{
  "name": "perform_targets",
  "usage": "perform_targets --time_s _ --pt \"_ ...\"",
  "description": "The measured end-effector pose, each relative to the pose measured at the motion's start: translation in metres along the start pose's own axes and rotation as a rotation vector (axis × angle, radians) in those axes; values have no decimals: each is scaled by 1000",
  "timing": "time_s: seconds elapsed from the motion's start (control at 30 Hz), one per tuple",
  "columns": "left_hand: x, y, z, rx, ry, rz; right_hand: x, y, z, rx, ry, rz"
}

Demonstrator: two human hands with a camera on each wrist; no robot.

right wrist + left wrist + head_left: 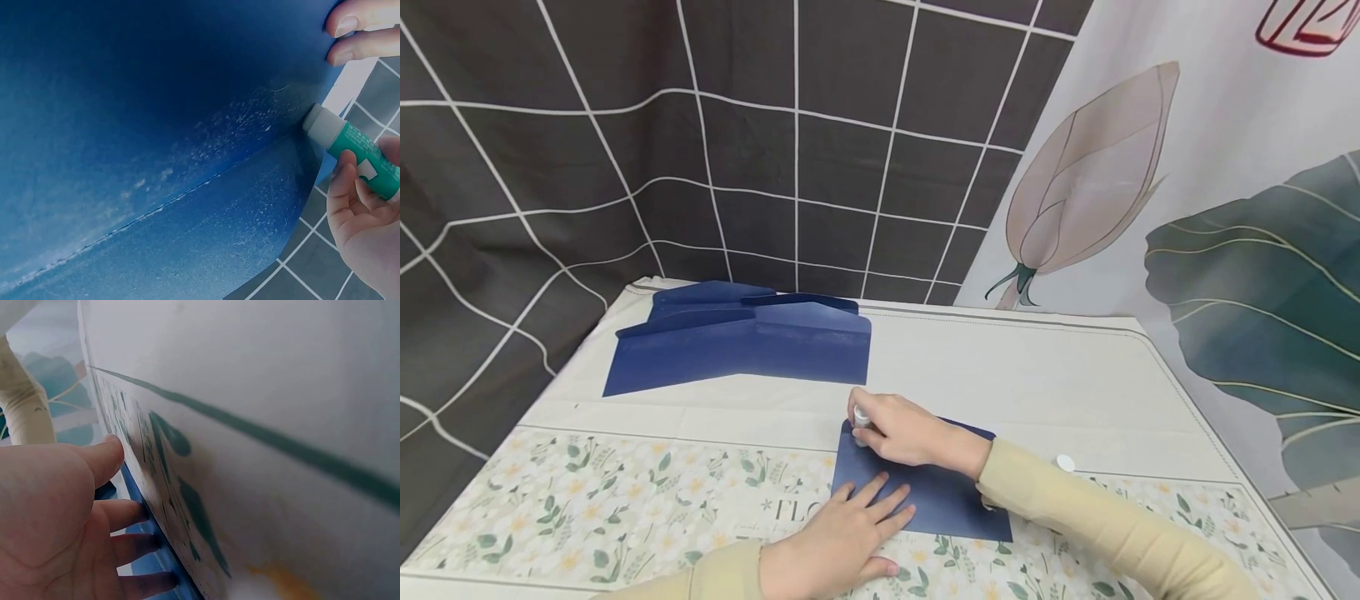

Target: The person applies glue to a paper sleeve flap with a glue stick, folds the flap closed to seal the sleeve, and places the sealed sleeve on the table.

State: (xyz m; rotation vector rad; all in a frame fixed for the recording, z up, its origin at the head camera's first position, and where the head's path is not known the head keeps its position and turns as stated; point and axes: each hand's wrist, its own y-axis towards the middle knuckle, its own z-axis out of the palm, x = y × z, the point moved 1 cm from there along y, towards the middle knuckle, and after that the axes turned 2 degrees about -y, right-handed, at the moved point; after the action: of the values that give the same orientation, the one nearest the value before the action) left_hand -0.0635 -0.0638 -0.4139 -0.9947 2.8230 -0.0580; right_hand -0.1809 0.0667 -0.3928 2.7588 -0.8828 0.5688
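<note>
A dark blue envelope point(958, 500) lies on the patterned tablecloth in front of me. My left hand point(842, 537) rests on its lower left part with fingers spread. In the left wrist view, the left fingertips point(147, 542) touch the blue paper. My right hand point(898, 429) grips a glue stick point(365, 156), green with a whitish end. Its tip meets the envelope near the upper left edge. White glue smears point(237, 128) show along the crease in the right wrist view.
Several more blue envelopes point(745, 346) lie overlapping at the back left of the table. A small white round cap point(1065, 462) lies right of the envelope, beyond the right forearm. A dark grid-patterned curtain point(850, 167) hangs behind the table.
</note>
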Motion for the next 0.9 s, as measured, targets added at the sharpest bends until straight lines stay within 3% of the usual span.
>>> perform_targets --time_s 0.9 --pt "-1 0 -1 46 -83 -38 -12 -18 -2 -54 41 22"
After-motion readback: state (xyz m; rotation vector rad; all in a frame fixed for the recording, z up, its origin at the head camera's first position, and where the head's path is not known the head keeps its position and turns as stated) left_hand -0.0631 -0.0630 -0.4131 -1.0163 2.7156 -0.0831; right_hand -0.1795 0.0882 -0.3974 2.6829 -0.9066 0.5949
